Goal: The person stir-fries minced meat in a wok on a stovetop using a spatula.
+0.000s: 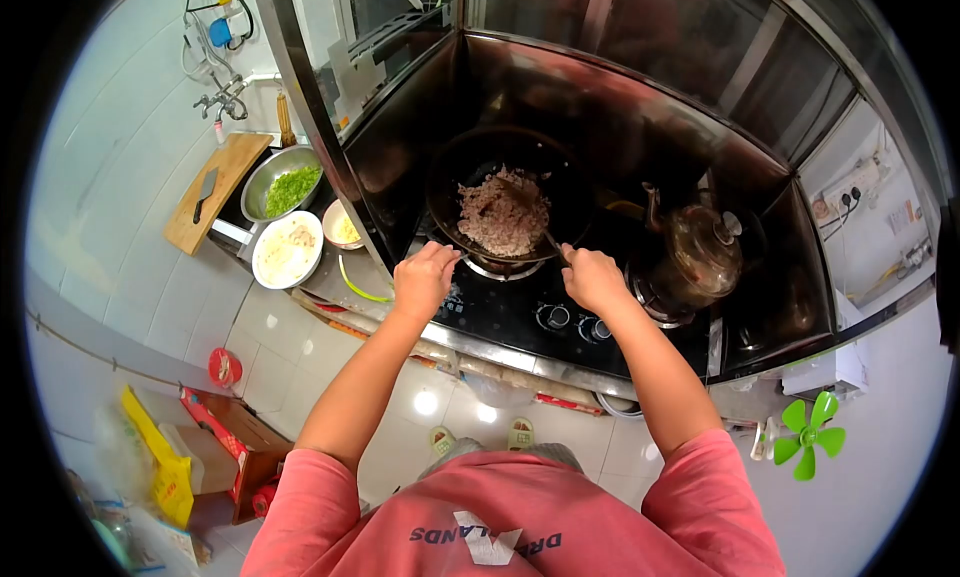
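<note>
A dark wok [446, 189] sits on the left burner of the black gas stove [480, 317], with crumbled minced meat [503, 213] inside it, pale brown and loose. My left hand [425, 275] is closed at the wok's near left edge, its fingertips pinched on the rim or a small handle there. In my right hand [592, 277] is the dark handle of a spatula [553, 244], which slants into the wok from the near right. The spatula's blade is hard to make out against the meat.
A kettle [692, 255] stands on the right burner. To the left are a metal bowl of chopped greens [286, 184], a white bowl with residue [288, 250], a small bowl [343, 227], and a cutting board [222, 189] bearing a knife [206, 191].
</note>
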{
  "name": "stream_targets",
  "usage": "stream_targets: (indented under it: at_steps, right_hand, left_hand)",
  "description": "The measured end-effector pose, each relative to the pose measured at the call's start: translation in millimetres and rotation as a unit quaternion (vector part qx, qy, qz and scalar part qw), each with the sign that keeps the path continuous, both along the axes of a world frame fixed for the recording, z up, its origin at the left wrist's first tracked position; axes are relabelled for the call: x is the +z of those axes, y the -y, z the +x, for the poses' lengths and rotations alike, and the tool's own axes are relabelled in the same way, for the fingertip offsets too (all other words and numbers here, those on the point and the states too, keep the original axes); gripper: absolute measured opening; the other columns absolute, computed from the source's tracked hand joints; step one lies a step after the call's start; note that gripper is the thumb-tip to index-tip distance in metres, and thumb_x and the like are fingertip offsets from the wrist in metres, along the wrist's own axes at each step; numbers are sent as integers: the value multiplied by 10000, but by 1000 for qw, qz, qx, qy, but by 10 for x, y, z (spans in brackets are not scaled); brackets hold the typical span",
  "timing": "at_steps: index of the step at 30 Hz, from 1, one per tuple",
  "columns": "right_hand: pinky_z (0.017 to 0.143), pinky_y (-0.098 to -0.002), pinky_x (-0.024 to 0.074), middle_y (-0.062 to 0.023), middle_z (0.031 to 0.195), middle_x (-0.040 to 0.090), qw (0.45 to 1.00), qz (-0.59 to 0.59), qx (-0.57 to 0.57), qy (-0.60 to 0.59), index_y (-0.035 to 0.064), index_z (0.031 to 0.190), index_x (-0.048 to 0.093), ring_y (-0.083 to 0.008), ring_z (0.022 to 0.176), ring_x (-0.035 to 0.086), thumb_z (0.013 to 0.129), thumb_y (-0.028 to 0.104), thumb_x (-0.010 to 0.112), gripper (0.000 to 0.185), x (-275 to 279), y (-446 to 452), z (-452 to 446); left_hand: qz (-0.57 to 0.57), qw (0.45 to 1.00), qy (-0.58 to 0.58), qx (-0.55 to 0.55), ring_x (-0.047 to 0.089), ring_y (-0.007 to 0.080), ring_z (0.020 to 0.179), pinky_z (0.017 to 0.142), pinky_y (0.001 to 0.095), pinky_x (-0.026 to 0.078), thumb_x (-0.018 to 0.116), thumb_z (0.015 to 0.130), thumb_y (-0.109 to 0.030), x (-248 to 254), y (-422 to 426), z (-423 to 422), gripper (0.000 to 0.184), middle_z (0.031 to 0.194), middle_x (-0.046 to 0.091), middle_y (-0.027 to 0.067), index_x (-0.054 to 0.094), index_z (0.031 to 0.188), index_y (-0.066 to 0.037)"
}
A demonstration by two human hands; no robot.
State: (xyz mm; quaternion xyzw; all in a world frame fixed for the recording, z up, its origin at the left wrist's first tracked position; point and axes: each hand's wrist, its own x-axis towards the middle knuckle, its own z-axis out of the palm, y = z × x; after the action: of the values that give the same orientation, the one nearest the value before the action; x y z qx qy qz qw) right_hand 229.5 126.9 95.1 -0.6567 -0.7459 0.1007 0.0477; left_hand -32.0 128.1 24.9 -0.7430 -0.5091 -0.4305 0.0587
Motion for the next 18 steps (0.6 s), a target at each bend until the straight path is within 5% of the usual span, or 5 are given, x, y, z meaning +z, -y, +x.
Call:
stream_targets:
  at_steps: [18]
  right_hand:
    - [837,-453,522,-215,982,661,1000,-18,-8,-16,61,1194,594,-381,952,634,824,81,570,371,192,51,73]
  left_hand:
    - [-4,1000,-3,9,660,237,706,599,327,537,730,735,-78,21,17,13,87,822,671,27,704,817,-87]
